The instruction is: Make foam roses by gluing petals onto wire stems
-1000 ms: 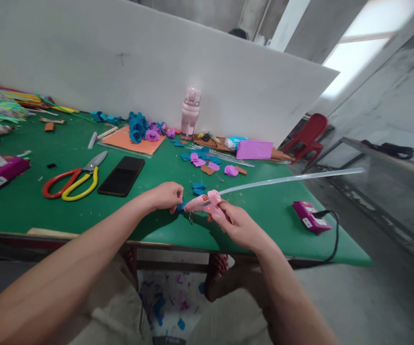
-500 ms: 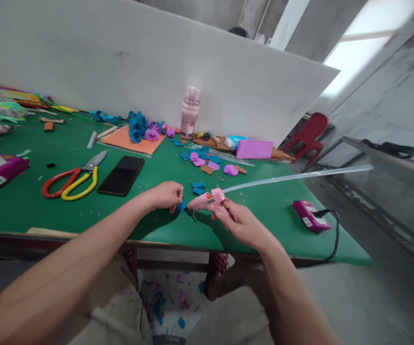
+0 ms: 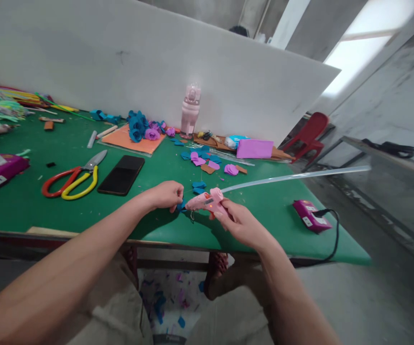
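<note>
The glue gun (image 3: 205,201) is over the green table (image 3: 264,211), and the right hand (image 3: 240,223) is closed around it. Just left of the glue gun, the left hand (image 3: 170,195) pinches a small blue piece (image 3: 182,206); whether they touch, I cannot tell. Behind the glue gun lie more blue pieces (image 3: 198,185). Farther left of it are a phone (image 3: 122,175) and scissors (image 3: 92,164).

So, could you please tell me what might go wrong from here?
A small light glows on the glue gun, close to the left hand, so a slip might burn it. The long glue stick seems to extend past the table and might get knocked.
</note>
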A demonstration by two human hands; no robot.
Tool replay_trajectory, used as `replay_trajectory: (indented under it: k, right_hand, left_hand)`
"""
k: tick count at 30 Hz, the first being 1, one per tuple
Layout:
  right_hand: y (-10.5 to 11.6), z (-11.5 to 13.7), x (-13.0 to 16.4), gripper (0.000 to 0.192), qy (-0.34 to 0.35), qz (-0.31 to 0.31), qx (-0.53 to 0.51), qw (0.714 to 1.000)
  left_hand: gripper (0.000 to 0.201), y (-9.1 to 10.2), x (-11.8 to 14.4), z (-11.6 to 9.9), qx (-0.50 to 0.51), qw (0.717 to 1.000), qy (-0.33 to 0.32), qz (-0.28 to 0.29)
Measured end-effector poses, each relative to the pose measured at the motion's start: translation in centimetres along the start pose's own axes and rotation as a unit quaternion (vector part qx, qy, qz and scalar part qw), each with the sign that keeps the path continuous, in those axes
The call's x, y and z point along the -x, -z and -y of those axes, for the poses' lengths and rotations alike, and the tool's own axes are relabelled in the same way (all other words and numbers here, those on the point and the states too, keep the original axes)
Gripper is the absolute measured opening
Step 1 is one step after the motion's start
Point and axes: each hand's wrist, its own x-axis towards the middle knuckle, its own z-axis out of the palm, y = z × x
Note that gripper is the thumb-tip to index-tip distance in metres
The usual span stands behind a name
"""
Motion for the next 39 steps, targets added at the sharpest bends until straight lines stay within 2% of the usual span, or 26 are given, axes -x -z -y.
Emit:
replay_trajectory:
  k: [19,24,27,31,34,39]
  right_hand:
    - [0.1,-0.2,0.0,0.023,-0.003,-0.002,0.019,1.0]
    - [0.9,-0.1,0.4,0.026,-0.022,-0.011,-0.012,1.0]
    - [1.4,-0.4,0.7,0.028,-0.042,0.0,-0.085,0.996]
    - [2.1,-2.1,0.8,0.035,-0.067,-0.001,-0.225,0.972]
    - [2.9,-4.3,0.7,0.042,-0.104,-0.041,-0.25,0.962]
    - [4.0,-7.3,0.5,0.026,-0.159,-0.095,-0.271,0.945]
  left_hand:
    - [0.005,-0.1,0.0,0.0,0.022,1.0,0.004,-0.007]
    - [0.006,-0.1,0.1,-0.1,0.012,1.0,0.001,-0.002]
    - [0.005,0.0,0.2,-0.2,0.02,1.0,0.002,0.001]
    - [0.004,0.2,0.6,-0.3,0.045,0.999,-0.006,0.012]
    - [0.005,0.5,0.7,-0.1,0.072,0.997,-0.02,0.023]
    - [0.013,0.7,0.5,0.6,0.125,0.991,-0.01,0.05]
